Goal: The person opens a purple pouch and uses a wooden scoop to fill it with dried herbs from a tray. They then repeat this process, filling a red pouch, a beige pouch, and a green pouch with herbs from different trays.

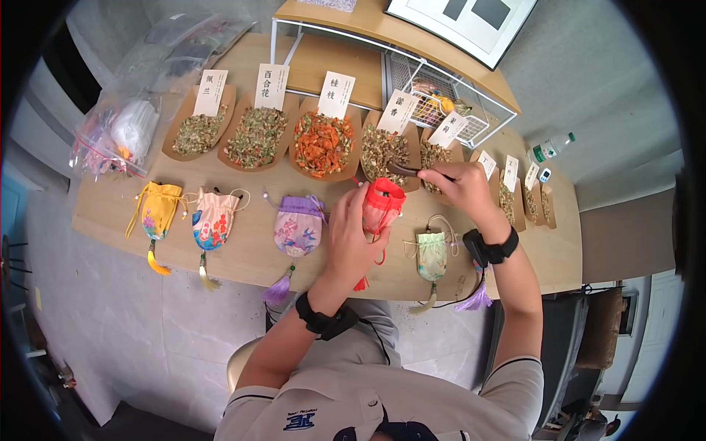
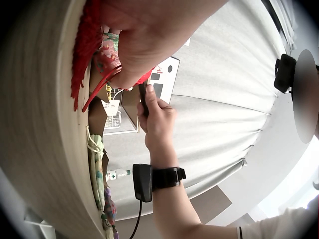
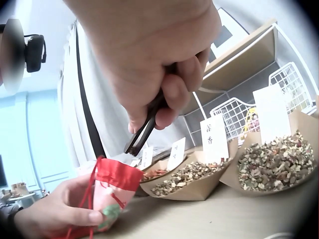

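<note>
My left hand (image 1: 348, 234) grips a small red and pink drawstring pouch (image 1: 380, 206) upright, its red mouth facing up. In the right wrist view the fingers of that hand wrap the side of the pouch (image 3: 113, 191), and a red cord hangs beside it. The right hand (image 1: 465, 187) holds a dark brown scoop (image 1: 404, 170) by its handle. Its head is tilted down just above the pouch's mouth in the right wrist view, with small bits at the tip of the scoop (image 3: 133, 147). Behind the pouch stands a paper tray (image 1: 373, 167) of dried herbs.
Labelled trays of herbs line the table's back, one holding orange pieces (image 1: 323, 143). Yellow (image 1: 159, 209), pink (image 1: 214, 217), purple (image 1: 298, 229) and green pouches (image 1: 432, 256) lie along the front. A shelf with a wire basket (image 1: 448, 110) and a bottle (image 1: 551, 148) stand behind.
</note>
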A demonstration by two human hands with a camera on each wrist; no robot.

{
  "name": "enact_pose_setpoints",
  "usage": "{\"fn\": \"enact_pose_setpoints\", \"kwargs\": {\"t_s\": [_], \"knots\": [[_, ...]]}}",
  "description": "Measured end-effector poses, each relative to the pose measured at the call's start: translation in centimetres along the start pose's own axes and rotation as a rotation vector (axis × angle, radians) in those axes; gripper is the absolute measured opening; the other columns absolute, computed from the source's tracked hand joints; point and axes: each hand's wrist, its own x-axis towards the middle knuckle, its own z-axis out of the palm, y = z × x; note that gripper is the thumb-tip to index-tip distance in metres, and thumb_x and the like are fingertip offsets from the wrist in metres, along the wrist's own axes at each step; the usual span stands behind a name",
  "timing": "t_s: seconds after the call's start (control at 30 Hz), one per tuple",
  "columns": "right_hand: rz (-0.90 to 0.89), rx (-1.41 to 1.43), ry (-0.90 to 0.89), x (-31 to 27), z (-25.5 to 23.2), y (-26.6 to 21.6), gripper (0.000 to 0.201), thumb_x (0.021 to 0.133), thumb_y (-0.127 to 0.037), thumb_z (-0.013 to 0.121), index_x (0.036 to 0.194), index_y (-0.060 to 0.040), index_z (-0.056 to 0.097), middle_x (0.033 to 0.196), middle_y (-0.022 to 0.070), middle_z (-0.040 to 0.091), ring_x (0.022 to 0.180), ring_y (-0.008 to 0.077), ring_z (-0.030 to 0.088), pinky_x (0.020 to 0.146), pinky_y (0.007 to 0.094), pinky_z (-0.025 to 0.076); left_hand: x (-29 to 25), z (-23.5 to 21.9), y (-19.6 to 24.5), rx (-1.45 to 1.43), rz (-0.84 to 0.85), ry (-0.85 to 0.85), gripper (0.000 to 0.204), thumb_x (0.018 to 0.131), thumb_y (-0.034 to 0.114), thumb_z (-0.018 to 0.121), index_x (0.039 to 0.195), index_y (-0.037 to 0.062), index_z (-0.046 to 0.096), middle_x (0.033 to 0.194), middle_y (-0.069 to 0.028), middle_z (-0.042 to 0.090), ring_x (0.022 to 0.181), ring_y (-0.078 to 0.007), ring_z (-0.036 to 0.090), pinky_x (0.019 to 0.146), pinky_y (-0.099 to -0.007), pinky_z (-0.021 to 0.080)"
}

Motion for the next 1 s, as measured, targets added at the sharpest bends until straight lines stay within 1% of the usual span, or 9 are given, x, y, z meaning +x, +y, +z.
{"fn": "enact_pose_setpoints", "kwargs": {"t_s": [0.07, 0.17, 0.3, 0.37, 0.47, 0.57, 0.7, 0.8, 1.0], "knots": [[-0.052, 0.027, -0.004, -0.4, -1.0, -1.3, 0.027, 0.086, -0.026, 0.082, 0.084, 0.0005, 0.078, 0.063, 0.0129, 0.065, 0.052, 0.0238, 0.060, 0.050, 0.0328, 0.046, 0.0, 0.0, 0.0, 0.001, -0.002, 0.002, 0.088, 0.069, 0.007, 0.086, 0.147, 0.0074, 0.046, 0.135, -0.0168, 0.053, 0.122, -0.0377, 0.055, 0.099, -0.0464, 0.049], [-0.112, 0.052, 0.001, -0.5, -1.4, -2.3, 0.031, 0.087, -0.033, 0.080, 0.080, -0.0027, 0.077, 0.065, 0.0134, 0.066, 0.057, 0.0325, 0.063, 0.052, 0.0373, 0.049, -0.1, 0.2, 0.0, 0.000, -0.012, -0.001, 0.088, 0.069, 0.006, 0.086, 0.147, 0.0072, 0.046, 0.134, -0.0169, 0.053, 0.122, -0.0377, 0.055, 0.099, -0.0464, 0.049], [-0.028, -0.035, -0.023, -0.4, -1.6, -1.8, 0.031, 0.086, -0.035, 0.080, 0.081, -0.0046, 0.078, 0.065, 0.0137, 0.066, 0.057, 0.0328, 0.063, 0.053, 0.0380, 0.049, -0.1, 0.1, -0.1, 0.008, -0.001, 0.002, 0.088, 0.069, 0.006, 0.086, 0.147, 0.0071, 0.046, 0.134, -0.0168, 0.054, 0.122, -0.0375, 0.055, 0.099, -0.0461, 0.049], [0.037, -0.123, -0.034, 0.3, -1.8, -0.8, 0.033, 0.086, -0.038, 0.079, 0.082, -0.0056, 0.079, 0.065, 0.0139, 0.066, 0.057, 0.0331, 0.063, 0.053, 0.0386, 0.049, 0.0, 0.0, -0.1, 0.013, 0.008, 0.006, 0.088, 0.069, 0.006, 0.086, 0.147, 0.0071, 0.046, 0.134, -0.0168, 0.054, 0.122, -0.0374, 0.055, 0.099, -0.0460, 0.049], [0.078, -0.258, -0.070, 1.2, -1.0, 1.8, 0.037, 0.085, -0.044, 0.078, 0.083, -0.0072, 0.080, 0.066, 0.0134, 0.067, 0.060, 0.0330, 0.065, 0.055, 0.0394, 0.050, -0.1, 0.1, -0.1, 0.007, 0.003, 0.000, 0.088, 0.069, 0.006, 0.086, 0.147, 0.0070, 0.046, 0.134, -0.0169, 0.054, 0.123, -0.0374, 0.055, 0.100, -0.0460, 0.049], [0.016, -0.285, -0.107, 1.3, 0.2, 3.7, 0.037, 0.084, -0.046, 0.078, 0.083, -0.0092, 0.080, 0.067, 0.0116, 0.069, 0.062, 0.0316, 0.067, 0.057, 0.0393, 0.052, -0.1, 0.1, -0.2, -0.002, -0.012, -0.010, 0.088, 0.069, 0.006, 0.086, 0.147, 0.0072, 0.046, 0.135, -0.0170, 0.054, 0.123, -0.0375, 0.055, 0.100, -0.0461, 0.049], [-0.134, -0.323, -0.056, 1.1, 1.6, 2.7, 0.034, 0.085, -0.046, 0.077, 0.085, -0.0121, 0.080, 0.073, 0.0084, 0.072, 0.066, 0.0278, 0.069, 0.057, 0.0379, 0.053, 0.0, 0.0, -0.1, 0.006, -0.003, -0.003, 0.088, 0.069, 0.007, 0.086, 0.148, 0.0076, 0.046, 0.134, -0.0171, 0.053, 0.122, -0.0376, 0.055, 0.100, -0.0462, 0.049], [-0.149, -0.369, -0.056, 1.3, 1.7, 1.2, 0.033, 0.085, -0.040, 0.079, 0.089, -0.0079, 0.079, 0.074, 0.0096, 0.072, 0.064, 0.0298, 0.068, 0.057, 0.0385, 0.053, 0.0, 0.0, 0.0, 0.004, 0.003, -0.005, 0.088, 0.069, 0.007, 0.086, 0.148, 0.0075, 0.045, 0.134, -0.0171, 0.053, 0.122, -0.0377, 0.055, 0.100, -0.0463, 0.050], [-0.178, -0.461, -0.063, 1.8, 2.6, 2.3, 0.033, 0.089, -0.041, 0.074, 0.088, -0.0085, 0.078, 0.071, 0.0096, 0.068, 0.063, 0.0295, 0.067, 0.055, 0.0386, 0.050, 0.0, 0.0, -0.1, -0.007, 0.001, -0.006, 0.089, 0.069, 0.006, 0.087, 0.147, 0.0073, 0.045, 0.134, -0.0173, 0.053, 0.122, -0.0379, 0.055, 0.099, -0.0464, 0.050]]}}
